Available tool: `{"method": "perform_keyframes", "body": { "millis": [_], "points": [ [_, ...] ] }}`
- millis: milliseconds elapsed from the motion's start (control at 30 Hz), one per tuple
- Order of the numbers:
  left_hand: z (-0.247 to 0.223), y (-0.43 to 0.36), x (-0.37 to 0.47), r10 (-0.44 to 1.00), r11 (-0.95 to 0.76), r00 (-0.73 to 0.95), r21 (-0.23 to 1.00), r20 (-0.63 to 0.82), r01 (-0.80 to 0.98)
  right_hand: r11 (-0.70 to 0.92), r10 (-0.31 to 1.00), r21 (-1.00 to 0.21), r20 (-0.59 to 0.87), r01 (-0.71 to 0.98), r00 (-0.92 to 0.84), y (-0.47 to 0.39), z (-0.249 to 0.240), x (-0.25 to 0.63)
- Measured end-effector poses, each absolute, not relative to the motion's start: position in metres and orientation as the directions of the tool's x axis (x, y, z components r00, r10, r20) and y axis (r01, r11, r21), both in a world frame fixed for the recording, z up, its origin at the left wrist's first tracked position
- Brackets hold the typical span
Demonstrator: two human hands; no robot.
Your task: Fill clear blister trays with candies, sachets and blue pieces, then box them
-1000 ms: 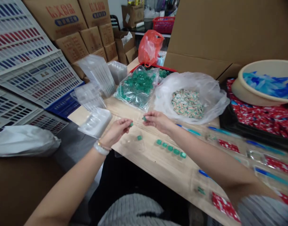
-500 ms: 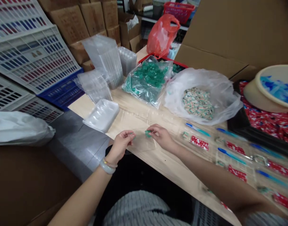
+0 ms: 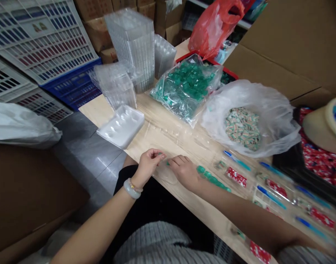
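Over the table's near edge my left hand is closed in a pinch, thumb against fingers; what it holds is too small to make out. Just right of it, my right hand is closed, palm down, with a small green piece showing at its fingertips. The two hands are close but apart. Beside the right wrist lies a row of green translucent pieces. Farther right sit clear packs with blue toothbrushes and red printed sachets.
Clear plastic trays and tall stacks of clear covers stand at the left. Behind are a bag of green pieces, a white bag of small packets and a red bag. Crates stand left.
The view has shifted, so the table's things sit differently. My right hand has turned palm down and come nearer the left. The row of green pieces now shows beside the right wrist.
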State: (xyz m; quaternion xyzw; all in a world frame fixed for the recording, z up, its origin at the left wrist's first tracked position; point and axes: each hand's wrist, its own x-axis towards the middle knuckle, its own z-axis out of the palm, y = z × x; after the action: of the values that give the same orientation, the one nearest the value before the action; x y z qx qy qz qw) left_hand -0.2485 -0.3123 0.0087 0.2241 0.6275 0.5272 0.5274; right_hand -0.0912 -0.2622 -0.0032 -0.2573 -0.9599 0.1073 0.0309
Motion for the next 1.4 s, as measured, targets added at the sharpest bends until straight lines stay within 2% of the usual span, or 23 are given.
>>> {"method": "perform_keyframes", "body": {
  "millis": [67, 133, 200, 267, 367, 467, 533, 633, 733, 800, 867, 933, 1000, 1100, 1200, 1300, 1400],
  "points": [
    [0.010, -0.314, -0.247, 0.839, 0.337, -0.338, 0.895, -0.426, -0.292, 0.829, 0.525, -0.196, -0.050, 0.524, -0.849, -0.262, 0.000, -0.095],
    [0.013, -0.317, -0.246, 0.846, 0.329, -0.306, 0.880, -0.436, -0.344, 0.793, 0.569, -0.225, -0.060, 0.566, -0.820, -0.261, 0.009, -0.099],
    [0.017, -0.319, -0.246, 0.844, 0.335, -0.259, 0.838, -0.470, -0.431, 0.733, 0.624, -0.354, 0.012, 0.581, -0.781, -0.261, 0.022, -0.102],
    [0.022, -0.319, -0.244, 0.835, 0.343, -0.214, 0.783, -0.507, -0.519, 0.641, 0.667, -0.568, 0.080, 0.516, -0.741, -0.263, 0.034, -0.105],
    [0.028, -0.317, -0.239, 0.822, 0.345, -0.174, 0.716, -0.543, -0.607, 0.422, 0.734, -0.821, 0.059, 0.386, -0.676, -0.269, 0.039, -0.112],
    [0.030, -0.318, -0.238, 0.828, 0.345, -0.120, 0.667, -0.548, -0.661, 0.217, 0.821, -0.918, -0.011, 0.331, -0.570, -0.275, 0.031, -0.117],
    [0.029, -0.319, -0.242, 0.854, 0.358, -0.038, 0.640, -0.518, -0.680, 0.169, 0.847, -0.938, -0.019, 0.304, -0.531, -0.277, 0.028, -0.119],
    [0.025, -0.322, -0.249, 0.879, 0.388, 0.050, 0.651, -0.474, -0.652, 0.258, 0.815, -0.919, 0.041, 0.298, -0.578, -0.275, 0.028, -0.118],
    [0.022, -0.323, -0.260, 0.889, 0.392, -0.005, 0.766, -0.458, -0.510, 0.316, 0.790, -0.890, 0.055, 0.330, -0.611, -0.269, 0.029, -0.113],
    [0.021, -0.324, -0.270, 0.913, 0.326, -0.164, 0.910, -0.374, -0.257, 0.325, 0.815, -0.860, 0.044, 0.393, -0.578, -0.264, 0.025, -0.110],
    [0.018, -0.326, -0.280, 0.953, 0.203, -0.257, 0.967, -0.158, 0.156, 0.390, 0.802, -0.796, 0.047, 0.463, -0.595, -0.259, 0.022, -0.110],
    [0.014, -0.329, -0.286, 0.990, 0.051, -0.141, 0.850, 0.028, 0.525, 0.507, 0.736, -0.692, 0.038, 0.514, -0.676, -0.258, 0.020, -0.113],
    [0.008, -0.331, -0.287, 0.998, -0.064, 0.025, 0.702, 0.066, 0.709, 0.620, 0.666, -0.547, -0.010, 0.562, -0.746, -0.258, 0.019, -0.120],
    [0.002, -0.330, -0.282, 0.994, -0.111, 0.087, 0.590, 0.069, 0.800, 0.699, 0.654, -0.307, -0.089, 0.645, -0.751, -0.260, 0.019, -0.131],
    [-0.001, -0.331, -0.276, 0.991, -0.124, 0.079, 0.563, 0.103, 0.817, 0.718, 0.670, -0.172, -0.093, 0.675, -0.736, -0.263, 0.017, -0.136],
    [-0.003, -0.334, -0.276, 0.988, -0.135, 0.067, 0.562, 0.140, 0.816, 0.730, 0.658, -0.174, -0.082, 0.661, -0.749, -0.262, 0.015, -0.135],
    [0.000, -0.324, -0.283, 0.977, -0.166, 0.056, 0.566, 0.207, 0.807, 0.713, 0.674, -0.258, -0.001, 0.652, -0.738, -0.241, 0.024, -0.117]
  ]
}}
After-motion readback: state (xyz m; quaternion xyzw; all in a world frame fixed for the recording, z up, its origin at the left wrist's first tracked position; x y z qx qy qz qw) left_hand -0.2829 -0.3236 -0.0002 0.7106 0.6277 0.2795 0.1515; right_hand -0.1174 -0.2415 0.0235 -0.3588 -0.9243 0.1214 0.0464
